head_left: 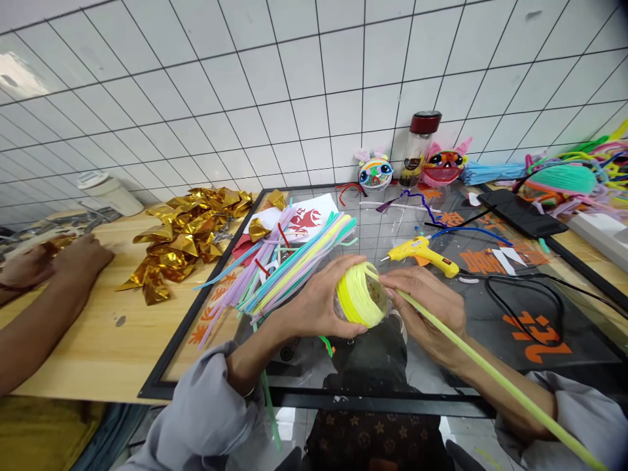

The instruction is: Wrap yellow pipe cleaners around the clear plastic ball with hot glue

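Note:
My left hand (318, 297) is wrapped round a clear ball (381, 296) partly covered with rows of yellow pipe cleaner. My right hand (432, 307) pinches a long pale yellow pipe cleaner (483, 363) close to the ball's right side. The free length of that strip runs down over my right forearm to the lower right. Just beyond my hands, a yellow hot glue gun (422, 254) lies on the glass panel, its nozzle facing left. A bundle of pastel pipe cleaners (294, 268) rests behind my left wrist.
Gold foil pieces (189, 235) lie to the left, near another person's hands (73, 258). Two decorated animal faces (375, 171) and a dark-lidded bottle (418, 150) stand by the tiled wall. A black phone (523, 212), glue gun cable (559, 307) and heaped pipe cleaners (596, 160) are on the right.

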Available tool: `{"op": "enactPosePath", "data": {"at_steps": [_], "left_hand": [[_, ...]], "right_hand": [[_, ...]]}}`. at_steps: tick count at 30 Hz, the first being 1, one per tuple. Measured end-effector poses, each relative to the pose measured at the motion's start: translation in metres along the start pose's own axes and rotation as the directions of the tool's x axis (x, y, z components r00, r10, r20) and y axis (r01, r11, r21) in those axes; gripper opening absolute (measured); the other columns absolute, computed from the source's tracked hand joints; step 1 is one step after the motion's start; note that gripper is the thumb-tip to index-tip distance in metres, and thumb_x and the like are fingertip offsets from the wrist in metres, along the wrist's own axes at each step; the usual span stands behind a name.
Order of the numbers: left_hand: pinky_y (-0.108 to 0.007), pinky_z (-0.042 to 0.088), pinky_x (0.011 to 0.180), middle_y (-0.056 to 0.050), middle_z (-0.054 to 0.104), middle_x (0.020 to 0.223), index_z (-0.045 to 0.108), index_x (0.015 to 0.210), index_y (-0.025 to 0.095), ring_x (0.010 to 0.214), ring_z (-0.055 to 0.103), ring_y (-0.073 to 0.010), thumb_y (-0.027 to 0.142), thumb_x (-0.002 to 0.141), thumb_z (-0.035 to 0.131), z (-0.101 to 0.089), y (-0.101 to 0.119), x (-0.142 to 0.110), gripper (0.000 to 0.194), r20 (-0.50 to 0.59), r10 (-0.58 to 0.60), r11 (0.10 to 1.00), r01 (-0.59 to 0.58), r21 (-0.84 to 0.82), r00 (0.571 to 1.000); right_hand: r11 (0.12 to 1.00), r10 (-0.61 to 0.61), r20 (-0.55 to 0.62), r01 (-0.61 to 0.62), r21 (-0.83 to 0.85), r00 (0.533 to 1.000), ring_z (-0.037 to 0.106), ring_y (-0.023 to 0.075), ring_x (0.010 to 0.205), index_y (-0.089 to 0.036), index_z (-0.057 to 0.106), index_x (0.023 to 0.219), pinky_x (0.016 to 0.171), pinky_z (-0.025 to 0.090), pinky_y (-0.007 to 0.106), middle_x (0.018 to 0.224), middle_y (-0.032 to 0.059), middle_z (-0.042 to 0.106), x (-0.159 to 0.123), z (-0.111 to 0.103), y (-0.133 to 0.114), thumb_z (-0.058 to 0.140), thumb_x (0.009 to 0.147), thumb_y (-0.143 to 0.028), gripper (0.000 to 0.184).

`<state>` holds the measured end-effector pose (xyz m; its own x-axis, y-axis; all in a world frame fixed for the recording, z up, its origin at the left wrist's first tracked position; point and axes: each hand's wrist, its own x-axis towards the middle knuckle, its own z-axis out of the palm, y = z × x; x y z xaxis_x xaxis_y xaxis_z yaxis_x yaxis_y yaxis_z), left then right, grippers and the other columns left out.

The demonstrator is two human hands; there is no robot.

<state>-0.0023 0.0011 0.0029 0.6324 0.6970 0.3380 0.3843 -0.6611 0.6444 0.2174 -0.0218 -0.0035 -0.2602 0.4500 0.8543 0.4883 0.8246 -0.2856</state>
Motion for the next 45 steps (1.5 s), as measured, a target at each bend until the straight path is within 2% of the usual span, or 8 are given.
{"op": "enactPosePath", "data": {"at_steps": [17,22,30,35,38,40,43,45], "left_hand": [[-0.054,0.042,0.117,-0.015,0.059,0.138,0.047,0.136,0.023,0.135,0.054,-0.0349,0.033,0.068,0.086,0.001,-0.003,0.002,0.080,-0.042,0.122,0.991,-0.124,-0.043,0.992],[-0.054,0.042,0.117,-0.016,0.058,0.139,0.047,0.136,0.023,0.135,0.054,-0.0352,0.034,0.067,0.086,0.001,-0.004,0.003,0.080,-0.042,0.108,0.993,-0.110,-0.050,0.993],[-0.051,0.041,0.116,-0.014,0.058,0.138,0.050,0.133,0.018,0.129,0.056,-0.0355,0.038,0.059,0.087,0.000,-0.013,0.002,0.084,-0.122,-0.282,0.941,0.249,-0.228,0.952],[-0.040,0.052,0.094,-0.009,0.065,0.119,0.053,0.126,0.018,0.108,0.063,-0.0294,0.042,0.050,0.089,0.007,-0.028,0.005,0.088,-0.168,-0.496,0.747,0.320,-0.582,0.852],[-0.033,0.052,0.088,-0.007,0.067,0.113,0.052,0.128,0.017,0.102,0.064,-0.0252,0.036,0.048,0.090,0.011,-0.030,0.007,0.090,-0.164,-0.599,0.575,0.279,-0.769,0.783],[-0.033,0.051,0.087,-0.007,0.068,0.111,0.054,0.126,0.017,0.100,0.064,-0.0245,0.033,0.049,0.090,0.011,-0.028,0.007,0.087,-0.128,-0.624,0.495,0.263,-0.828,0.771],[-0.033,0.051,0.088,-0.007,0.069,0.111,0.058,0.122,0.017,0.101,0.065,-0.0246,0.030,0.046,0.091,0.011,-0.026,0.008,0.084,-0.138,-0.624,0.486,0.243,-0.840,0.769],[-0.033,0.051,0.089,-0.007,0.069,0.114,0.060,0.122,0.017,0.103,0.065,-0.0254,0.028,0.045,0.092,0.011,-0.026,0.008,0.084,-0.158,-0.616,0.511,0.239,-0.825,0.772]], "right_hand": [[1.000,0.024,0.010,-0.024,-0.010,1.000,0.073,0.0181,0.076,-0.021,0.073,0.099,0.070,0.058,0.032,0.087,0.0049,0.078,0.001,-0.001,-0.001,0.058,0.094,-0.011,0.020],[0.980,0.177,0.016,-0.178,0.094,0.984,0.074,0.0177,0.080,-0.022,0.072,0.103,0.075,0.060,0.031,0.089,0.0039,0.079,0.001,0.000,-0.005,0.062,0.094,-0.016,0.015],[0.851,0.386,0.162,-0.419,0.316,0.908,0.075,0.0202,0.088,-0.021,0.067,0.121,0.077,0.062,0.035,0.105,0.0073,0.080,0.020,-0.001,0.016,0.068,0.091,-0.028,0.031],[0.910,0.399,0.000,-0.396,-0.123,0.917,0.070,0.0226,0.087,-0.018,0.070,0.115,0.076,0.056,0.037,0.107,0.0107,0.075,0.035,-0.021,0.068,0.063,0.090,-0.035,0.032],[0.745,0.539,0.089,-0.425,-0.514,0.837,0.068,0.0281,0.089,-0.015,0.072,0.105,0.073,0.050,0.038,0.101,0.0144,0.072,0.029,-0.032,0.089,0.053,0.093,-0.045,0.037],[0.607,0.673,0.200,-0.378,-0.699,0.712,0.068,0.0321,0.092,-0.014,0.071,0.101,0.070,0.047,0.038,0.101,0.0171,0.071,0.024,-0.035,0.093,0.050,0.094,-0.050,0.043],[0.504,0.782,0.303,-0.267,-0.821,0.545,0.069,0.0357,0.095,-0.014,0.070,0.097,0.067,0.044,0.038,0.106,0.0206,0.071,0.019,-0.034,0.088,0.052,0.092,-0.060,0.050],[0.496,0.789,0.325,-0.228,-0.838,0.522,0.070,0.0362,0.094,-0.014,0.069,0.094,0.065,0.043,0.038,0.107,0.0223,0.072,0.017,-0.031,0.085,0.057,0.090,-0.063,0.050]]}}
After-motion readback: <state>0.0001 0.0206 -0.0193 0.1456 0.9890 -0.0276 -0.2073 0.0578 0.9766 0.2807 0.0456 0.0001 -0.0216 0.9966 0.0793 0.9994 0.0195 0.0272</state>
